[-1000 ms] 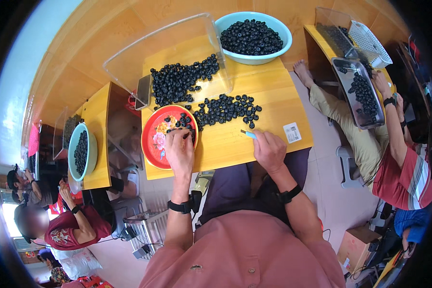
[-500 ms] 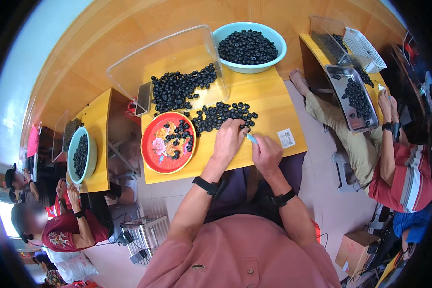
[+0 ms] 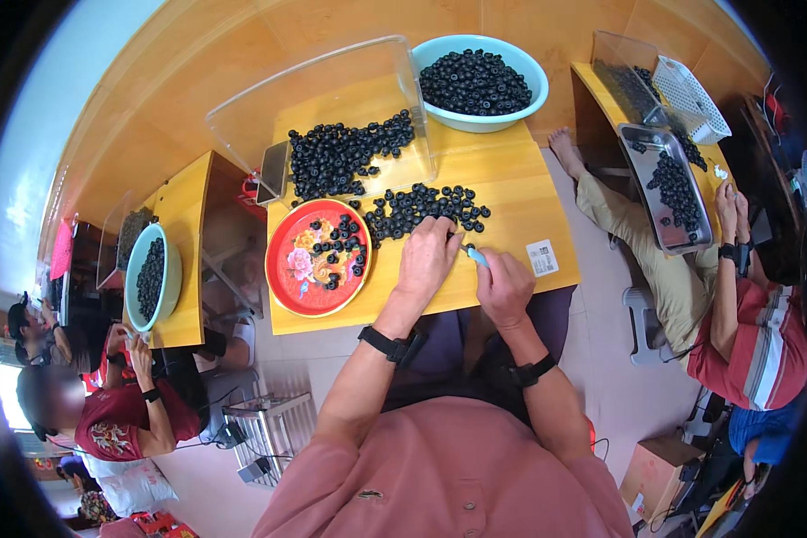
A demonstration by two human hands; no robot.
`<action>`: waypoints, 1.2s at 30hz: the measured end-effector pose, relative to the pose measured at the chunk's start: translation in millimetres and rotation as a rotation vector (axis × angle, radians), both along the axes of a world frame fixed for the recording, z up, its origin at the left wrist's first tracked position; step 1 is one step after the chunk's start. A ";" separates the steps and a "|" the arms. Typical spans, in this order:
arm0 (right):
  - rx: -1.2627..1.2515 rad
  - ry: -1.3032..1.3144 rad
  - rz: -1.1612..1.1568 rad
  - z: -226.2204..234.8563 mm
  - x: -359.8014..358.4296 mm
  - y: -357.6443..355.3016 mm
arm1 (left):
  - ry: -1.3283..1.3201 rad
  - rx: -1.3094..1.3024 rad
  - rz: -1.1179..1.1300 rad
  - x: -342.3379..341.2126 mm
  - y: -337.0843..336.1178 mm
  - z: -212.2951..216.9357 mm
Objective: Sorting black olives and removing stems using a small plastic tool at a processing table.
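Observation:
My left hand (image 3: 429, 255) is closed, fingertips pinched together at the near edge of a loose spread of small black round pieces (image 3: 408, 208) on the yellow table. What the fingertips hold is mostly hidden. In my right hand (image 3: 506, 285) is a small tool with a light-blue handle (image 3: 478, 257), its tip pointing at the left fingertips. To the left stands a red flower-patterned tray (image 3: 282, 278) with several black pieces on its right side. Behind it, a clear plastic bin (image 3: 309, 85) lies tipped toward me, with many more of the pieces heaped at its mouth.
A light-blue basin (image 3: 484, 122) full of black pieces stands at the table's back right. A white label (image 3: 541, 257) lies on the table's right. People work at tables on both sides, with a metal tray (image 3: 641, 184) at right and another basin (image 3: 172, 278) at left.
The view has shifted slightly. Both my hands stay close together by the loose pieces, the tool still in the right. The person at right has moved their hands a little.

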State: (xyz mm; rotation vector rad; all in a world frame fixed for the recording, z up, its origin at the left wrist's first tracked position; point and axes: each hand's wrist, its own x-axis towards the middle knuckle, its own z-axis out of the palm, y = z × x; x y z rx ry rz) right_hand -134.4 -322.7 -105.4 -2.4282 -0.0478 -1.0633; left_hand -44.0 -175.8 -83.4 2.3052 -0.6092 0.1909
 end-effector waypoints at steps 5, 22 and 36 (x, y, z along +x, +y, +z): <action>-0.011 -0.017 -0.020 -3.1 0.3 -0.8 | -0.020 -0.002 -0.016 -2.6 2.9 -3.4; -0.165 0.122 0.043 2.8 0.3 2.1 | 0.242 -0.623 0.164 -43.6 18.7 -27.8; -0.209 0.150 0.074 6.5 1.0 3.1 | 0.248 -0.597 0.145 -48.7 15.7 -29.0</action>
